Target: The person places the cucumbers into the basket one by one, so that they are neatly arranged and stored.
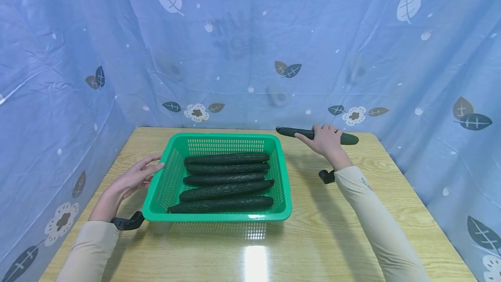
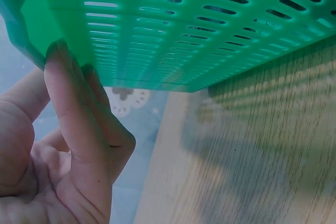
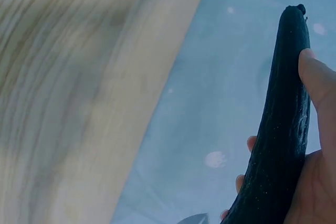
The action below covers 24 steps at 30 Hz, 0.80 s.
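A green plastic basket (image 1: 288, 186) stands on the table with several dark green cucumbers (image 1: 227, 190) lying side by side in it. At its left rim, my left hand (image 1: 135, 176) pinches the edge, and the left wrist view has the fingers (image 2: 79, 114) up under the rim beside the slotted wall. Right of the basket, near the table's far edge, my right hand (image 1: 325, 140) grips another cucumber (image 3: 281, 108) around its middle. This one is held above the wood, roughly level, its stem end pointing left toward the basket.
The wooden table (image 1: 313, 238) carries the basket left of centre. A blue patterned curtain (image 1: 250, 47) hangs behind the table and along both sides. Black wrist mounts (image 1: 128, 222) sit on both wrists.
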Tool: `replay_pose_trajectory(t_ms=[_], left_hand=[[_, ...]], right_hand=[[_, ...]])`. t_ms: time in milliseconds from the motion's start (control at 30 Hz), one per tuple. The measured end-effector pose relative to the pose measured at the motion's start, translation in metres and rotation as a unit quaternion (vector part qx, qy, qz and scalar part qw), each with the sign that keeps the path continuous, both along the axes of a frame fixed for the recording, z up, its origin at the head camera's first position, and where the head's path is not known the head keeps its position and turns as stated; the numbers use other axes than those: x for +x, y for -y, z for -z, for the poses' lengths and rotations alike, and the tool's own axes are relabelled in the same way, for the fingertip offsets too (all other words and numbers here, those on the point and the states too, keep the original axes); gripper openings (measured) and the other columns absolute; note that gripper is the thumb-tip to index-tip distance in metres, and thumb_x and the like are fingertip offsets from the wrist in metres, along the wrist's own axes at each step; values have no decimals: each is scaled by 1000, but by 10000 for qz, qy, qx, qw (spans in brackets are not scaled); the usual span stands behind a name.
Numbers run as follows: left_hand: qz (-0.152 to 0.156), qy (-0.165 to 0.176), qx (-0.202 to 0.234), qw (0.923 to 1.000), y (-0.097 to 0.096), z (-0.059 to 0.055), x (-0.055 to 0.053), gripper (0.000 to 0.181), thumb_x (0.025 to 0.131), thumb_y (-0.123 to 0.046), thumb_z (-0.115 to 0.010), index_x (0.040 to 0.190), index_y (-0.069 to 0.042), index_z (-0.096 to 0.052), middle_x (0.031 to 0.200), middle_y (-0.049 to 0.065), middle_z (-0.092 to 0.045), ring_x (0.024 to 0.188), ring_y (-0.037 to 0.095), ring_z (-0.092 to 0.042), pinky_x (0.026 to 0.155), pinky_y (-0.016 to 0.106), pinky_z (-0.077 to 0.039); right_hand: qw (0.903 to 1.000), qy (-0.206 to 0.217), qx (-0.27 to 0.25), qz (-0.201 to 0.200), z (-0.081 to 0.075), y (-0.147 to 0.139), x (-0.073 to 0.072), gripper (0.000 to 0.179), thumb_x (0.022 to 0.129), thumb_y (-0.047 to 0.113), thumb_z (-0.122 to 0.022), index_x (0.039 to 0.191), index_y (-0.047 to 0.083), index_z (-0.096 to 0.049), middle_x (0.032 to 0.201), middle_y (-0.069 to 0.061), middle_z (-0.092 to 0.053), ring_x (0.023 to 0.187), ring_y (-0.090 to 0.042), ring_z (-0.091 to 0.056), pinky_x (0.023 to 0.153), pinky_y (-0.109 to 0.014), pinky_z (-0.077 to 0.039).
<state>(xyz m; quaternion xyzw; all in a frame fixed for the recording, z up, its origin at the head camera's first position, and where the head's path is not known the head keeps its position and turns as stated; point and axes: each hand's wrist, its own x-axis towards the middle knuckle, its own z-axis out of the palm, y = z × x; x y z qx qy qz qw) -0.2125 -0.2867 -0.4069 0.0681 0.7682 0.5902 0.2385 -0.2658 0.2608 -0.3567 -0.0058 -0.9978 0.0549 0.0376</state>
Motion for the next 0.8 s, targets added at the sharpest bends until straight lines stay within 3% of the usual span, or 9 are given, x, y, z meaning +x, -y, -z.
replay_pose_trajectory(t_ms=[233, 567, 800], left_hand=[[10, -10, -30, 10000, 0, -1, 1, 67, 99, -35, -44, 149, -12, -6, 103, -3, -64, 84, 15, -66, 69, 36, -54], [-14, -5, -21, 10000, 0, 0, 1, 68, 99, -36, -44, 149, -11, -6, 109, -3, -61, 91, 17, -65, 75, 39, -53], [-105, 129, -44, 9999, -1, -1, 0, 72, 98, -39, -45, 150, -11, -3, 90, -7, -65, 77, 11, -64, 71, 36, -53]], right_hand=[[9999, 34, 34, -114, -10, 16, 4, 80, 84, 74, -36, 111, 1, -51, 100, -28, -46, 95, -44, -38, 82, -59, -26], [9989, 172, 285, -325, -20, 46, 7, 81, 84, 72, -39, 123, 1, -49, 109, -29, -49, 104, -46, -40, 89, -64, -26], [9973, 280, 462, -491, -25, 71, 8, 85, 83, 75, -37, 129, 4, -47, 116, -27, -49, 108, -44, -42, 92, -61, -28]])
